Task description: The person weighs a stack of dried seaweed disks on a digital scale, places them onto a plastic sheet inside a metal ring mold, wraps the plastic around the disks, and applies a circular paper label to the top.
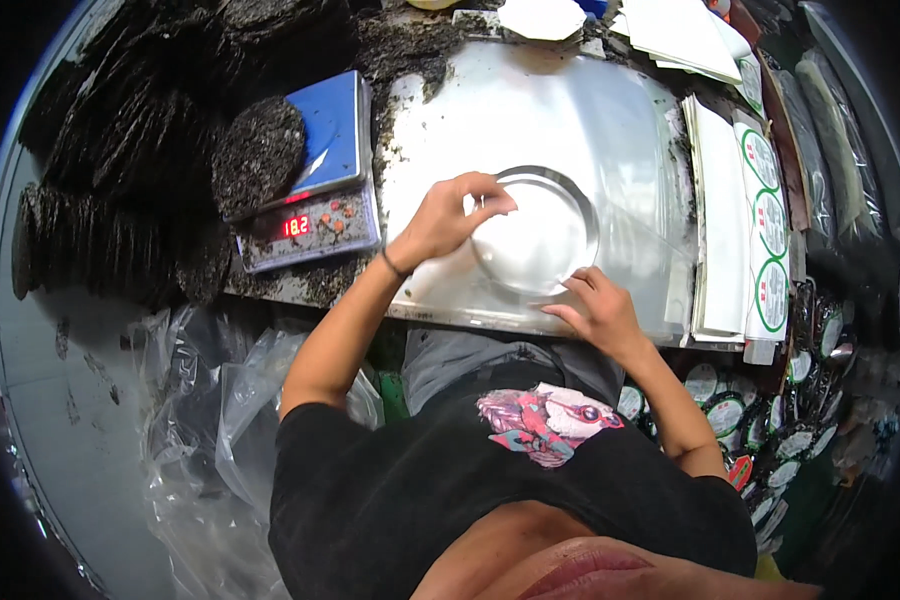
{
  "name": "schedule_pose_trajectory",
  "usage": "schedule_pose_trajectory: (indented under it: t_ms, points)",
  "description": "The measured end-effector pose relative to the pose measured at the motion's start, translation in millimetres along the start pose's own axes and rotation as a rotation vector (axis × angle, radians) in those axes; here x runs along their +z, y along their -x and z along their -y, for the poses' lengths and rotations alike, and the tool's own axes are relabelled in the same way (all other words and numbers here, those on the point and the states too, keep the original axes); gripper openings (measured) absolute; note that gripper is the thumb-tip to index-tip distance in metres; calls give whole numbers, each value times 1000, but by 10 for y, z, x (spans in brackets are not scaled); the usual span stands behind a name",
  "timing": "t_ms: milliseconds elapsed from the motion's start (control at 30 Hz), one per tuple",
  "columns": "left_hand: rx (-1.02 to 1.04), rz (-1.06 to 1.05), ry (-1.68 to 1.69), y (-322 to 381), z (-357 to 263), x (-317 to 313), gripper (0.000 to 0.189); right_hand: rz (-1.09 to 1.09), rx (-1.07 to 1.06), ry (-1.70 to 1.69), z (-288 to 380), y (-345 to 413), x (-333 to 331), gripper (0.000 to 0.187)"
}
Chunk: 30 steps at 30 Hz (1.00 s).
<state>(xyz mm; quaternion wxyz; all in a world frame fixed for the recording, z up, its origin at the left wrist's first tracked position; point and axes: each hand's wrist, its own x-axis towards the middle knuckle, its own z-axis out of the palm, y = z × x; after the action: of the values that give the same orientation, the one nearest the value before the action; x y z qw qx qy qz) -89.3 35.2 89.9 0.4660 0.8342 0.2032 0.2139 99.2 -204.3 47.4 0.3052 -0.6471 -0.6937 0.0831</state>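
Note:
A round metal ring (pixel 586 206) lies on a sheet of clear plastic film (pixel 630 150) before me. My left hand (pixel 461 214) is at the ring's upper left, thumb and forefinger close together over its rim; whether they grip it is not clear. At the ring's lower right, my right hand (pixel 596 307) has its fingertips at the rim, with the thumb apart over the film. Left of my hands stands a digital scale (pixel 330 225) with a blue plate and a lit red display. A dark, round dried seaweed cake (pixel 259 157) rests on the scale's left part.
Stacks of dark seaweed cakes (pixel 120 135) fill the table's left side. White sheets (pixel 720 225) and a strip of round green-edged labels (pixel 769 225) lie at right. White paper pieces (pixel 544 16) lie at the back. Clear bags (pixel 217 435) hang at lower left; labelled packs (pixel 724 412) are at lower right.

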Motion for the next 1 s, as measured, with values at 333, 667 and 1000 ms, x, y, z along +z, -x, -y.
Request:
schedule_pose_trajectory:
  t_ms: [333, 667, 1000]
  points:
    - [-66, -134, -204, -1164, 663, -439, 36, -166, -87, 200, -263, -547, -247, 21]
    - [-186, -609, -687, -2855, 1769, -1010, 22, 228, 256, 503, -1969, -4051, -183, 66]
    - [-228, -420, -1086, -2368, 2123, -1327, 113, -469, -340, 700, -807, -3265, -411, 17]
